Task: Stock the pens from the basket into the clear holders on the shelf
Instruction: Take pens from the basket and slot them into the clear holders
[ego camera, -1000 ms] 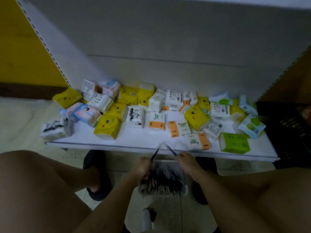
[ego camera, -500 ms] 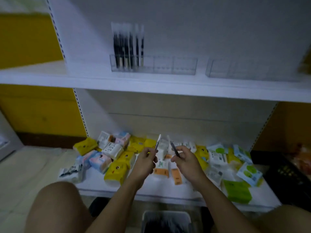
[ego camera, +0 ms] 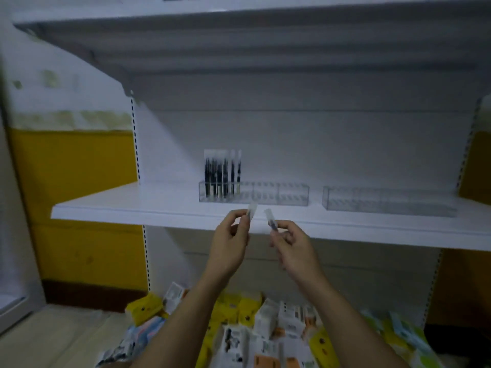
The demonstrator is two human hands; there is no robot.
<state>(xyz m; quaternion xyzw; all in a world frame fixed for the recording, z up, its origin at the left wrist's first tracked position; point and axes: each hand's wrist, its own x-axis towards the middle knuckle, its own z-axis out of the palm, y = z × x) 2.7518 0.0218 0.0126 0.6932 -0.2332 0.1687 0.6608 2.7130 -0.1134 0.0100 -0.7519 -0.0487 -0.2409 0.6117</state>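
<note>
Where the white shelf (ego camera: pixel 127 208) spans mid-frame, a grey back panel (ego camera: pixel 318 142) rises behind it and a yellow wall (ego camera: pixel 79 195) shows at left. Tissue packs (ego camera: pixel 265 328), yellow, white and green, crowd the bottom edge. Two clear holders sit on the shelf: left holder (ego camera: pixel 281 193) at centre, right holder (ego camera: pixel 388 203) beside it, apart. Left hand (ego camera: pixel 229 245) and right hand (ego camera: pixel 293 251), lower centre, each pinch one pen, cap up, at the shelf's front edge: left pen (ego camera: pixel 252 209), right pen (ego camera: pixel 269 221), dark barrels, clear caps. Stocked pens (ego camera: pixel 221 173) stand upright in the left holder's left end.
</note>
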